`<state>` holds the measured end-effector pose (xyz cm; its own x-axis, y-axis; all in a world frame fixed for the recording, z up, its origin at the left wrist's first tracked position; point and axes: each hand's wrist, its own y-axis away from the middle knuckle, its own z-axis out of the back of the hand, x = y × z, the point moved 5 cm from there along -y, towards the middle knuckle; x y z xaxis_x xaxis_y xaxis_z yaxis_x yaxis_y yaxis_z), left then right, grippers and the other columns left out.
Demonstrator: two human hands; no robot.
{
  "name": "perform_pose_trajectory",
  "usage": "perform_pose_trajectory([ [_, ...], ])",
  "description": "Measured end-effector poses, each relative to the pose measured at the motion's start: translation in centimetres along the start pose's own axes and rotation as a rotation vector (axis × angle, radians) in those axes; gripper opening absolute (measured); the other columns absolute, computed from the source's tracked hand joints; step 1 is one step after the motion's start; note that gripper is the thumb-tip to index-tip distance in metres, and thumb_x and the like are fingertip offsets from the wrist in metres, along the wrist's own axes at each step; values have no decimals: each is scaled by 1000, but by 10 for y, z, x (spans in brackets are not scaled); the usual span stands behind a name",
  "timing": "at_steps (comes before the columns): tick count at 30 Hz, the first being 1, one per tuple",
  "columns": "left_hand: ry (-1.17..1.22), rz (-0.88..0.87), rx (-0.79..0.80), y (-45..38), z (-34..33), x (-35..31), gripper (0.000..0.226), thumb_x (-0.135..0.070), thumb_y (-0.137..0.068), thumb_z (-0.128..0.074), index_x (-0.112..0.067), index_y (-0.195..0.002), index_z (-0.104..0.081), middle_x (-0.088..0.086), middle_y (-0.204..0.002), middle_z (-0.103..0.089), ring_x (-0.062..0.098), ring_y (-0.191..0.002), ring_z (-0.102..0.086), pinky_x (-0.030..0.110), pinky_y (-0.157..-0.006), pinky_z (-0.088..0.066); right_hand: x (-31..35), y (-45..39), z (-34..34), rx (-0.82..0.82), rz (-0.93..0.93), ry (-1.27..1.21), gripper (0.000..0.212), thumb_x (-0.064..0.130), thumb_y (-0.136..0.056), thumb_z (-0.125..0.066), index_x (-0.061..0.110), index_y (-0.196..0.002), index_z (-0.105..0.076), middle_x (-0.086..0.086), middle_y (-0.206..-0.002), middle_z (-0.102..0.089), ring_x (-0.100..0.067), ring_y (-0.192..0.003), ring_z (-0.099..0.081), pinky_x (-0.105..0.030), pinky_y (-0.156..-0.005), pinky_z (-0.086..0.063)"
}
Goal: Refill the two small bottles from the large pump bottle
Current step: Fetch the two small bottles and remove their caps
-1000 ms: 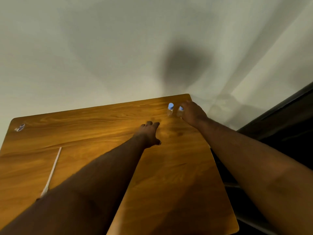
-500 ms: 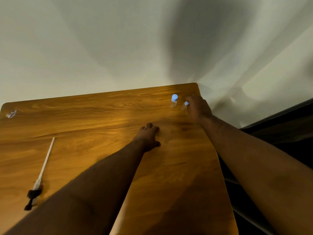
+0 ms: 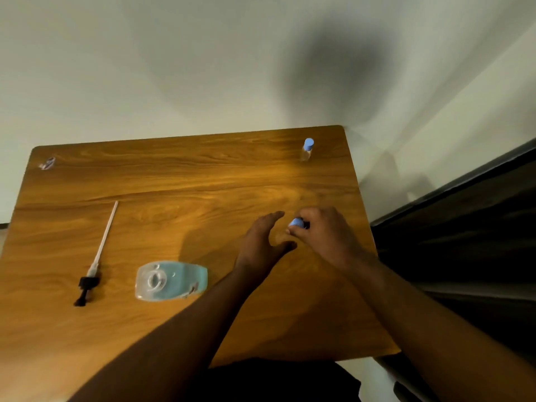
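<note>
My right hand is closed around a small clear bottle with a blue cap, over the right middle of the wooden table. My left hand hovers just left of that bottle, fingers spread, holding nothing. A second small blue-capped bottle stands upright near the table's far right corner. The large bottle with blue liquid stands open-necked, near the table's front middle. Its black pump head with long white tube lies flat on the table at the left.
A small clear item lies at the far left corner of the table. A pale wall stands behind the table. Dark furniture runs along the table's right edge.
My right hand has brought one small bottle from the far right corner toward the table's middle. The left hand drew back with it. The view tilted down, revealing the large bottle.
</note>
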<state>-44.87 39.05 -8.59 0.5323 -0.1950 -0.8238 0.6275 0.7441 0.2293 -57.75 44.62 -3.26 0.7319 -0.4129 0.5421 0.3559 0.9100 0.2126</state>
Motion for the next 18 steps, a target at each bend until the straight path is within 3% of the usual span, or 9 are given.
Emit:
perform_pose_trajectory([
  [4,37,-137,-40,41,19,4,41,-21,-79,-79,-19,-118,-68,-3,-117,-70,9,-107,-62,28,-90,-51,37,32,-14,-4,23,52,26,39,-84,-67,14,-87,-67,-1,-77,-64,-14,-69,-58,-30,-57,-46],
  [10,92,-211,-23,72,42,18,37,-22,-79,-78,-17,-115,-70,-7,-108,-73,5,-99,-65,23,-83,-52,81,57,-21,32,136,58,22,27,-86,-66,11,-100,-70,-4,-89,-68,-15,-81,-60,-35,-71,-52],
  [15,264,-177,71,92,53,15,30,-10,-78,-78,-16,-107,-73,-20,-88,-71,-10,-84,-64,10,-74,-49,102,74,-21,61,214,170,20,28,-87,-65,12,-97,-70,-3,-90,-69,-16,-84,-61,-35,-75,-51],
  [18,272,-194,78,105,55,19,26,-10,-78,-79,-12,-103,-74,-21,-84,-69,-18,-78,-60,10,-71,-45,114,91,-22,136,304,147,16,14,-86,-64,15,-100,-71,-1,-96,-70,-12,-88,-62,-35,-78,-53],
])
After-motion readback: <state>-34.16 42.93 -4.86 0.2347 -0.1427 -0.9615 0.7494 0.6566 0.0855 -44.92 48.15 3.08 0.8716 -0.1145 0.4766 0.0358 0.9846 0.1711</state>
